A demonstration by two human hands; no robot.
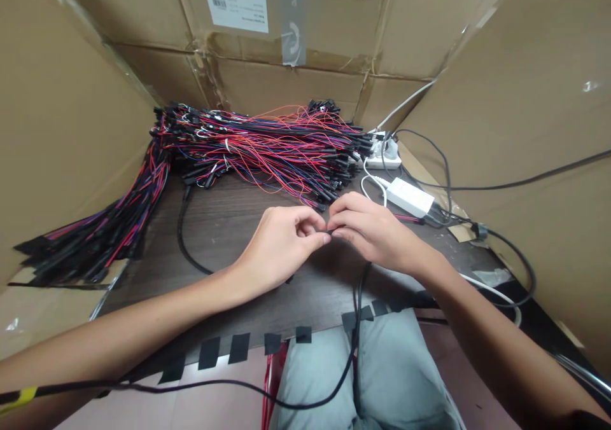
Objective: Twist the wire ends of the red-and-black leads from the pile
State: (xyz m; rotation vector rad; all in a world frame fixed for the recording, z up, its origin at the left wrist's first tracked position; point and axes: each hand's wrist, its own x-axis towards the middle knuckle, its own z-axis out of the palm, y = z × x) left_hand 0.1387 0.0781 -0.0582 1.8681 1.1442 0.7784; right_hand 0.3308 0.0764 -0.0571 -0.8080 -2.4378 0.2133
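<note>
Dark wood-grain surface (pixel 219 220): left hand (pixel 281 242) and right hand (pixel 377 229) meet, fingertips pinching a small dark piece (pixel 330 231), mostly hidden; thin black cable (pixel 361 287) hanging over the near edge, beside the right hand; beyond, heaped red-and-black wire bundles (pixel 267 142); rightward, white rectangular adapter (pixel 410 197); cardboard walls (pixel 506 93) limiting reach

cardboard walls (pixel 506 105), brown, at back and both sides, the back one bearing a white barcode label (pixel 236 0) and a strip of grey tape (pixel 293 20). at right, one white power strip (pixel 384 162), one white adapter (pixel 409 197) near it, and a black cord (pixel 529 180) across the right wall.
</note>
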